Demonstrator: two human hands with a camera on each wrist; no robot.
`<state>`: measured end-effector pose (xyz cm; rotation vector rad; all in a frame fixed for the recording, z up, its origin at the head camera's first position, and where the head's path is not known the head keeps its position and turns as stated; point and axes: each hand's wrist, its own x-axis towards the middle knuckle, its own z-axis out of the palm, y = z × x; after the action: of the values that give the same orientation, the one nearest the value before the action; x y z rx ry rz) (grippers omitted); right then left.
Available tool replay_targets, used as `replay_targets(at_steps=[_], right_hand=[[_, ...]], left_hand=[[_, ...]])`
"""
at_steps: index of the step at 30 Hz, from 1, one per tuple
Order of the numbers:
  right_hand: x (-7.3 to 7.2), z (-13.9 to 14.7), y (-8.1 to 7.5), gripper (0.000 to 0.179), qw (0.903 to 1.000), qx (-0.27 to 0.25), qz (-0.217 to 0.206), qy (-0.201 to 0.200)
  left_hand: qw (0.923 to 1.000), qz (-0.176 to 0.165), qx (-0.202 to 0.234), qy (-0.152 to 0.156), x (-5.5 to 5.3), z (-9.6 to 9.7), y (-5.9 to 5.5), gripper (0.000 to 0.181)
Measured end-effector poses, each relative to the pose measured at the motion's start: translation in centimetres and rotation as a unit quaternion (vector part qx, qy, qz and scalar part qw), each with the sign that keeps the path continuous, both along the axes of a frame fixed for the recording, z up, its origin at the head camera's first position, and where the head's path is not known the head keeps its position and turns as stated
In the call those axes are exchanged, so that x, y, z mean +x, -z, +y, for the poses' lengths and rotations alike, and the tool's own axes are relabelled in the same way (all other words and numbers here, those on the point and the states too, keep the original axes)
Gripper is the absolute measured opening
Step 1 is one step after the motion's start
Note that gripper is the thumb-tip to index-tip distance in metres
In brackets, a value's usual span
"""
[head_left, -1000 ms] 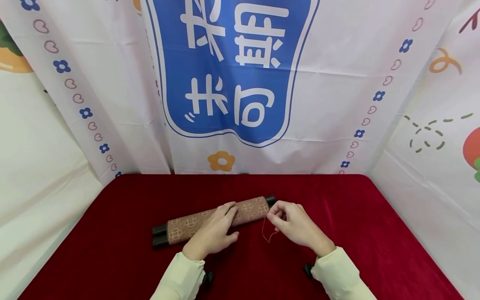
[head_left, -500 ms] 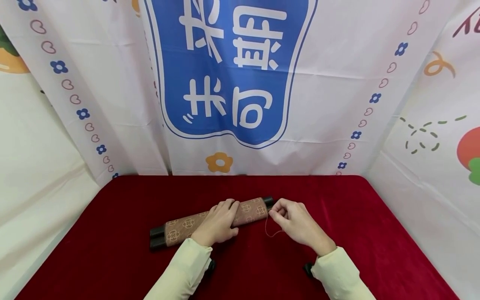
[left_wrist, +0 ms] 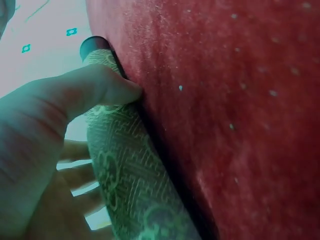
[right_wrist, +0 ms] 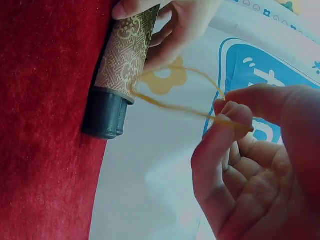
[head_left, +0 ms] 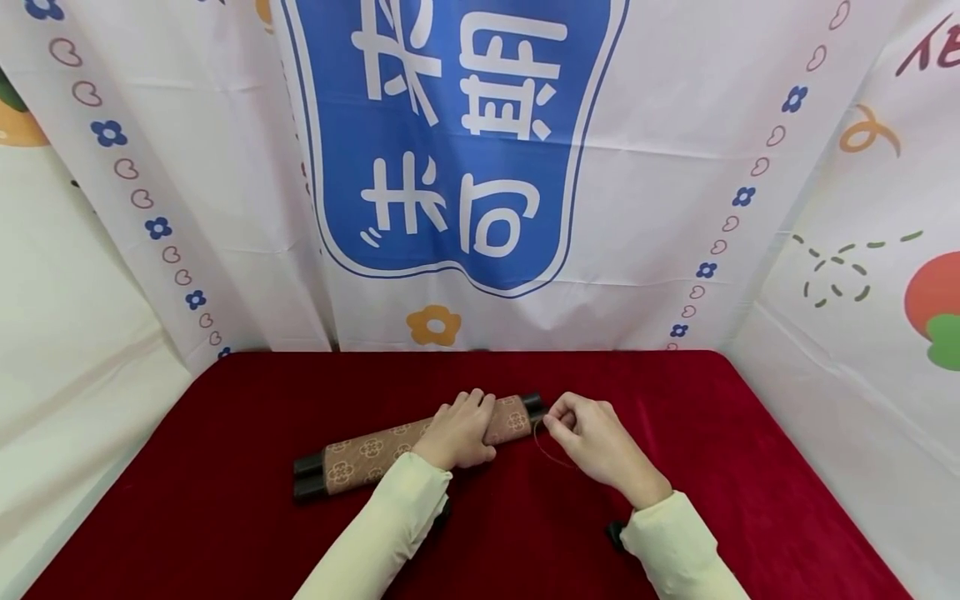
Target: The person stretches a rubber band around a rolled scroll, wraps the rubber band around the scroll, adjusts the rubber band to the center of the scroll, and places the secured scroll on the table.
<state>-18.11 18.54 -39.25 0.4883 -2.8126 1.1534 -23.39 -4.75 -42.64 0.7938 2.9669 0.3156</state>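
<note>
A rolled scroll (head_left: 367,454) lies slanted on the red cloth, wrapped in brown brocade with pale flower patterns. Paired black roller ends (head_left: 309,477) stick out at both sides. My left hand (head_left: 459,429) grips the scroll right of its middle; in the left wrist view the thumb (left_wrist: 112,90) lies along the near side and the fingers go to the far side. Beyond the scroll's right end, my right hand (head_left: 596,442) pinches a thin orange-yellow cord (right_wrist: 170,106) between thumb and forefinger. The cord runs from the brocade's edge near the black ends (right_wrist: 102,115) to the fingertips.
Red velvety cloth (head_left: 495,533) covers the table. A white printed curtain (head_left: 660,208) with a blue panel (head_left: 450,150) hangs behind it, and white fabric stands at both sides. A dark wrist device (head_left: 617,536) shows at the right cuff.
My left hand has slid right along the scroll and moved from lying over it to gripping it. The right hand keeps pinching the cord, shifted slightly up and right of the scroll's end.
</note>
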Motion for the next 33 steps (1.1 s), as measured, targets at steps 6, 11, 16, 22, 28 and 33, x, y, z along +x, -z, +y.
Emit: replay_targets(at_steps=[6,11,16,22,28,33], right_hand=[[-0.1,0.0,0.0,0.006,0.9997,0.009,-0.008,0.020],[-0.1,0.1,-0.2,0.007,0.9990,0.019,-0.012,0.037],[-0.1,0.3,-0.2,0.007,0.9981,0.029,-0.013,0.054],[-0.2,0.6,0.1,0.007,0.9967,0.041,-0.005,0.069],[-0.3,1.0,0.2,0.007,0.9949,0.054,-0.004,0.085],[-0.5,1.4,0.1,0.009,0.9934,0.060,-0.016,0.096]], left_hand=[[0.9996,-0.018,0.011,-0.018,-0.9,0.8,0.5,0.075],[0.9997,-0.009,0.018,-0.017,-1.7,1.0,0.7,0.071],[0.9994,-0.002,0.021,-0.028,-2.1,1.2,0.6,0.064],[0.9993,0.013,-0.003,-0.036,-1.9,1.2,0.4,0.056],[0.9992,0.028,-0.014,-0.024,-1.9,1.3,0.2,0.050],[0.9976,0.048,-0.047,-0.018,-1.4,1.6,0.1,0.070]])
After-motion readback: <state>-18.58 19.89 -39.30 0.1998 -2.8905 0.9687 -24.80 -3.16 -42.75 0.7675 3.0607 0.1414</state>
